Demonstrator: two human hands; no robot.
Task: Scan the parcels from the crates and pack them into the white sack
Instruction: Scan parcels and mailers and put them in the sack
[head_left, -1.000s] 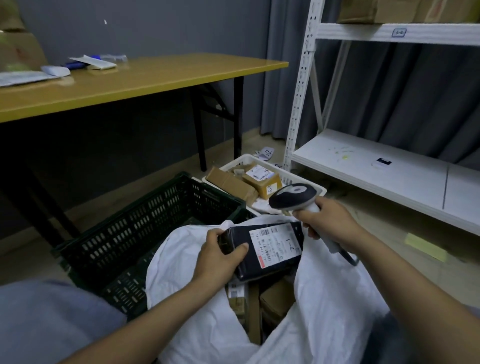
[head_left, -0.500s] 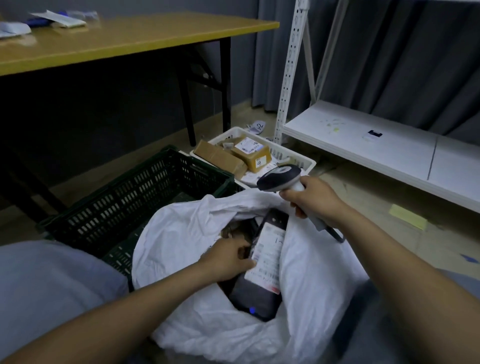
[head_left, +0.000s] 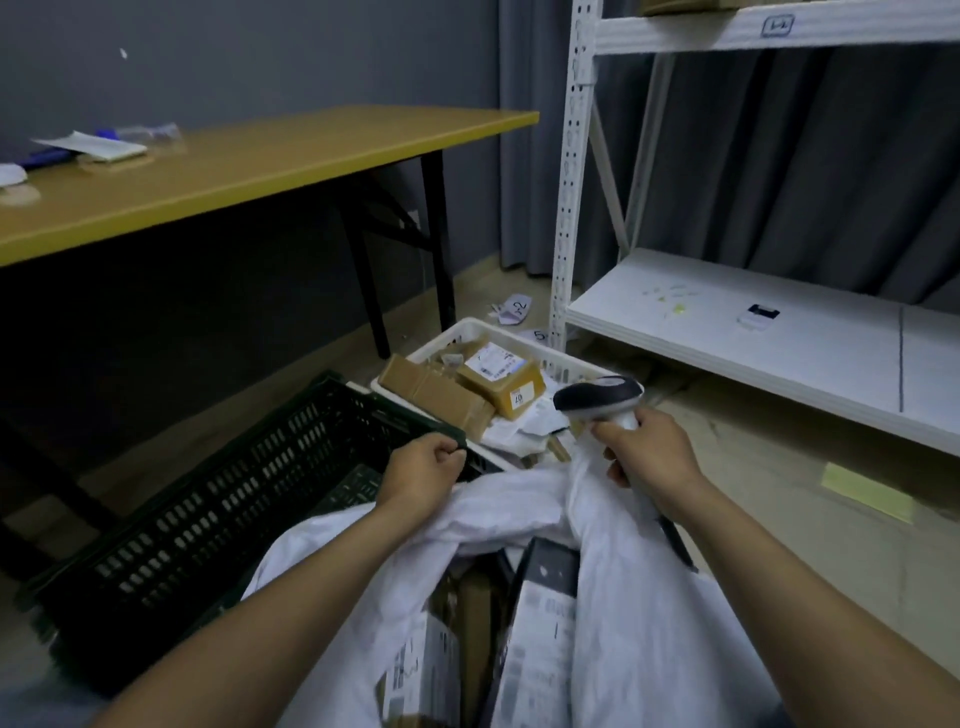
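a yellow-topped table (head_left: 270, 161) stands well beyond the left hand (head_left: 423, 470), with papers (head_left: 88, 145) on it. a white shelf rack (head_left: 727, 322) rises beyond the right hand (head_left: 649, 457). a yellow note (head_left: 867, 491) lies right of that hand.

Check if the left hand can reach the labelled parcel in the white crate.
Probably yes: the left hand hovers beside the white crate, where the labelled parcel lies uncovered on top.
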